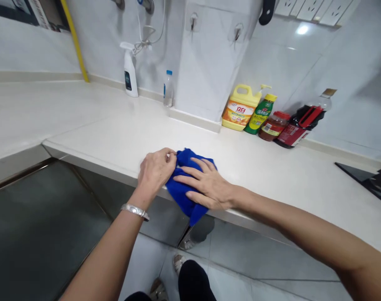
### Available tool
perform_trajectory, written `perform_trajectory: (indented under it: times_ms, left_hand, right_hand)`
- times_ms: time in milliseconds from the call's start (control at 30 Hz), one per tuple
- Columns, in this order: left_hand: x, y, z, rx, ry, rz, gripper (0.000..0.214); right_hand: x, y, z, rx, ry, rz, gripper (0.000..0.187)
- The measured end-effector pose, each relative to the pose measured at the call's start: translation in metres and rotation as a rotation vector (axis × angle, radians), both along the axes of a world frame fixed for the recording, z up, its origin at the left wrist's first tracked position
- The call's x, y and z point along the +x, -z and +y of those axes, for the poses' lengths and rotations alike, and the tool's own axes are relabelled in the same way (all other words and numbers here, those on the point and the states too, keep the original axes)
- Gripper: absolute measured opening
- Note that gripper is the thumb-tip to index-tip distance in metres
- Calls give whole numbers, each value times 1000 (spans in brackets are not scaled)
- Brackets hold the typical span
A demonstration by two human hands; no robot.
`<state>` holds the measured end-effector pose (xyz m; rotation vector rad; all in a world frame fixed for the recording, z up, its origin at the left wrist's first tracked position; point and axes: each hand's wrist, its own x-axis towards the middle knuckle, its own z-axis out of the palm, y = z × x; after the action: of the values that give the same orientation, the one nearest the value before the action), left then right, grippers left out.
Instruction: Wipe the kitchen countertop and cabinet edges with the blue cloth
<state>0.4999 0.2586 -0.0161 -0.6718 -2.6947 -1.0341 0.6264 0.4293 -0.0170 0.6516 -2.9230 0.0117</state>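
Observation:
A blue cloth (pixel 181 193) lies bunched at the front edge of the white countertop (pixel 272 167), one corner hanging over the edge. My left hand (pixel 155 169), with a silver bracelet on its wrist, pinches the cloth's upper left edge with closed fingers. My right hand (pixel 205 184) lies flat on top of the cloth, fingers stretched out and pointing left, pressing it to the counter.
Along the back wall stand a white spray bottle (pixel 129 71), a small water bottle (pixel 168 88), a yellow detergent jug (pixel 240 109), a green bottle (pixel 259 113), a red-lidded jar (pixel 273 125) and a dark sauce bottle (pixel 298 123). A black hob (pixel 370 182) sits at far right. Grey cabinet fronts (pixel 46 217) lie below.

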Motion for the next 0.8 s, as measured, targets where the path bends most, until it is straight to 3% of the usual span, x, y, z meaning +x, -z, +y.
perform_trajectory:
  times_ms: [100,233,400,600,800]
  left_hand:
    - [1,0,-1,80,-109,36,42]
    - [0,-3,-2,50,-133,18,41]
    - [-2,-5,-5,26,-107,-68,39]
    - [-8,-4,-9,36,-98,-115,41]
    - [-12,-6,-11,22,-86,-124,42]
  right_hand:
    - [-54,-1,-14,12,-12,-19,51]
    - [-116,-5,-15,-21,129,-75,55]
    - [-150,-9,7,-92,317,-99,58]
    - [-131,-10,85,-116,579,-98,58]
    - [-50,-3,195,-123,885,-67,60]
